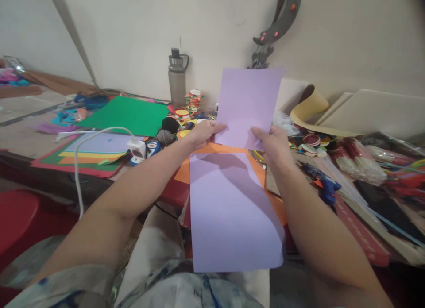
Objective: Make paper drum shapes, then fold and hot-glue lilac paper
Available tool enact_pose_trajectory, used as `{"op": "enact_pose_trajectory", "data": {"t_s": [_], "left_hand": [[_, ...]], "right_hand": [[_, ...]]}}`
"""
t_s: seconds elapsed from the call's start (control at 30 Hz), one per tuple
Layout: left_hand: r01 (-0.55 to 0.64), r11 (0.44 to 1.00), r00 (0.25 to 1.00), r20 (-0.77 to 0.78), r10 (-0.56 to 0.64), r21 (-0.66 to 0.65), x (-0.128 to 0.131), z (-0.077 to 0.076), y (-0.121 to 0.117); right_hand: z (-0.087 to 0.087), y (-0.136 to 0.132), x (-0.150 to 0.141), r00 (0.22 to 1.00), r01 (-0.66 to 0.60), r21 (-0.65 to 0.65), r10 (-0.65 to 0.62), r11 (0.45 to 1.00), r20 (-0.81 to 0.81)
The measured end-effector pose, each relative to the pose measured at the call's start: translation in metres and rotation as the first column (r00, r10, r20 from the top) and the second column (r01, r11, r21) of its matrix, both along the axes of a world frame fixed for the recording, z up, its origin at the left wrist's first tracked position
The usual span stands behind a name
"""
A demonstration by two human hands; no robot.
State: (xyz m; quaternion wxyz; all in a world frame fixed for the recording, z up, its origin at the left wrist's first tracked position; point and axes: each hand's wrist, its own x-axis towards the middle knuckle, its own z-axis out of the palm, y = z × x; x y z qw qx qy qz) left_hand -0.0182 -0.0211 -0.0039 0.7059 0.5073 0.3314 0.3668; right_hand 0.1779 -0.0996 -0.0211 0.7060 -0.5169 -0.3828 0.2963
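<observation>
A sheet of purple paper (249,102) is held up in front of me, its lower edge pinched at both sides. My left hand (206,133) is closed on the lower left corner, thumb on the near face. My right hand (272,142) grips the lower right corner the same way; the fingers behind the sheet are hidden. Below, a larger purple sheet (229,210) lies over the table's front edge, its near end curling down towards my lap. Orange paper (277,206) shows beneath it.
Green paper (128,115) and a stack of coloured sheets (96,151) lie left, beside a white plug with a cable (136,146). A grey bottle (177,80) stands at the wall. On the right are a blue glue gun (328,190) and bagged sticks (360,159).
</observation>
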Motion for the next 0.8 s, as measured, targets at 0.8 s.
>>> {"op": "enact_pose_trajectory", "data": {"t_s": [0.8], "left_hand": [[0.086, 0.992, 0.994, -0.070, -0.080, 0.093, -0.003, -0.006, 0.005]], "right_hand": [[-0.022, 0.018, 0.020, 0.994, 0.068, 0.079, -0.074, 0.995, 0.077]]}}
